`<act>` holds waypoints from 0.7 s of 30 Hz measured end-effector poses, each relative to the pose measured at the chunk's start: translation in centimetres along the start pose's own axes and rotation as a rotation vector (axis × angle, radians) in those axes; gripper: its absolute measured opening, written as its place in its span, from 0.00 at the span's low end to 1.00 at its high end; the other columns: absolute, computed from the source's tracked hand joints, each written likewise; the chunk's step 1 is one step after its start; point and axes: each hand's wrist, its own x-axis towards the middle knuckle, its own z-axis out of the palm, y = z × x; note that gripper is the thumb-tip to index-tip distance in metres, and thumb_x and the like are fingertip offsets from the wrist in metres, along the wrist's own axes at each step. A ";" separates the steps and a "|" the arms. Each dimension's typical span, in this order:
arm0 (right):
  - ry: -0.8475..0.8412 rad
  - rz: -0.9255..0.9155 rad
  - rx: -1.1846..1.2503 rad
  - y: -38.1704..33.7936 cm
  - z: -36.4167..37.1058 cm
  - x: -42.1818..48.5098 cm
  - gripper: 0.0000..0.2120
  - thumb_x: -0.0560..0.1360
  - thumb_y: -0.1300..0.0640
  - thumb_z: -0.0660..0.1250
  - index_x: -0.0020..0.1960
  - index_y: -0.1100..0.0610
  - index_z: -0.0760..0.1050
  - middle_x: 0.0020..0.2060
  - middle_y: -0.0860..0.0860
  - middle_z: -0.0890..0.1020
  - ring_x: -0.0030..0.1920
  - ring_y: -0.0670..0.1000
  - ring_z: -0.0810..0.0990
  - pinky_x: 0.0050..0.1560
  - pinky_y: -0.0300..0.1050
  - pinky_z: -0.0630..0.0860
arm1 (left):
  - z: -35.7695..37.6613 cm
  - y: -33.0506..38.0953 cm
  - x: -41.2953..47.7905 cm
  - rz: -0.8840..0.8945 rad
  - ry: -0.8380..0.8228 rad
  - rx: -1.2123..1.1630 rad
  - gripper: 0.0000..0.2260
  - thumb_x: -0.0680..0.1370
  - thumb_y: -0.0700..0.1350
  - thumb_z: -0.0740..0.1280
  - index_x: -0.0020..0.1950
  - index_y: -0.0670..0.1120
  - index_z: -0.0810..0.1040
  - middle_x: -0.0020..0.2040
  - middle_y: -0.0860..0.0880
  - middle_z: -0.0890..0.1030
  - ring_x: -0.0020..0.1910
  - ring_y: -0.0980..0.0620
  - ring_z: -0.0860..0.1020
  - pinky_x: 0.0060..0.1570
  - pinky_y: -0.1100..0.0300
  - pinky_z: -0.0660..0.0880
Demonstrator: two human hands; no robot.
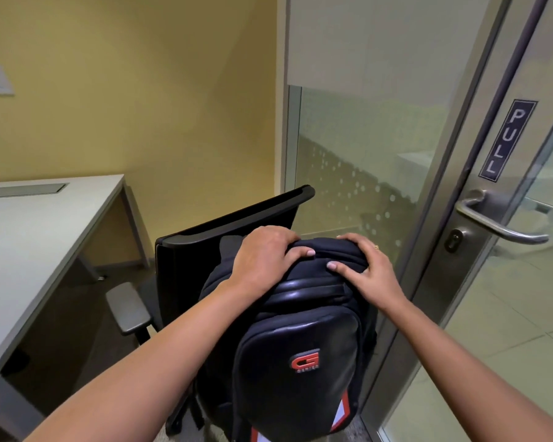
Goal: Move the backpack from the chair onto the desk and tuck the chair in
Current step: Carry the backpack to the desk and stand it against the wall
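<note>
Black backpack (297, 355) on the chair (233, 224), its top grasped by left hand (265, 256) and right hand (367, 266).

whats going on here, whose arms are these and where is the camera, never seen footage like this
There is no robot here. One wide-angle camera sits on a person's head and looks forward and down, so the two bare arms are that person's own. The left hand and the right hand both have a grip on the top of a black backpack with a red logo. The backpack stands upright in front of a black office chair; the seat itself is hidden. To the left is a pale desk, where the backpack should go. To the right is a glass door with a PULL sign and a metal handle.
</note>
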 end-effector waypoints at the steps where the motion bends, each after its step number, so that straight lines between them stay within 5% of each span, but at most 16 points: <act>1: 0.037 0.002 0.002 0.4 -0.2 0.3 0.23 0.64 0.42 0.70 0.55 0.51 0.74 0.48 0.47 0.78 0.50 0.45 0.75 0.51 0.35 0.67 | 0.3 0.4 0.4 0.001 -0.001 0.005 0.18 0.74 0.58 0.64 0.44 0.43 0.81 0.40 0.45 0.81 0.43 0.46 0.77 0.42 0.54 0.69; 9: 0.189 0.035 0.105 2.8 -1.8 3.9 0.26 0.59 0.38 0.71 0.48 0.55 0.78 0.41 0.51 0.82 0.44 0.52 0.80 0.49 0.50 0.77 | 1.6 1.2 4.7 -0.023 0.016 0.027 0.19 0.73 0.60 0.62 0.43 0.44 0.80 0.39 0.47 0.81 0.42 0.49 0.76 0.39 0.55 0.69; 15: 0.194 -0.014 0.096 3.9 -1.4 7.5 0.21 0.60 0.42 0.74 0.46 0.55 0.78 0.39 0.50 0.81 0.41 0.50 0.80 0.45 0.43 0.76 | 2.3 0.0 7.0 -0.052 0.070 0.040 0.18 0.73 0.59 0.63 0.44 0.45 0.81 0.39 0.46 0.82 0.40 0.48 0.77 0.38 0.56 0.69; 21: 0.194 -0.028 0.138 4.4 0.5 11.2 0.19 0.61 0.47 0.77 0.47 0.54 0.78 0.39 0.49 0.80 0.43 0.52 0.80 0.47 0.49 0.77 | 2.0 -1.9 9.3 -0.108 0.068 0.074 0.18 0.74 0.59 0.62 0.46 0.45 0.81 0.41 0.45 0.83 0.42 0.46 0.78 0.41 0.53 0.72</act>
